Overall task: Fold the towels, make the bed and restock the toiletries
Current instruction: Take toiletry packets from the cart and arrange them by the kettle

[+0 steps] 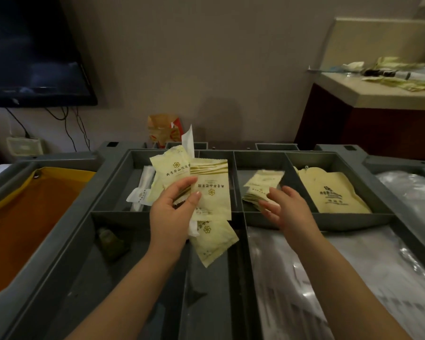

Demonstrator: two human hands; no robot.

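Our left hand clamps a fan of pale yellow sachets, thumb pressed across the front, above the grey cart tray. Our right hand, fingers loosely apart, touches the sachet stack at its 11 o'clock, in a back compartment.

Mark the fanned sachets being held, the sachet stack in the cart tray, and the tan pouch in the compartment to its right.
Fanned sachets [212, 190]: head view, face of the front sachet.
Sachet stack [261, 184]: head view, face of the top sachet.
Tan pouch [334, 192]: head view, middle of its printed front.
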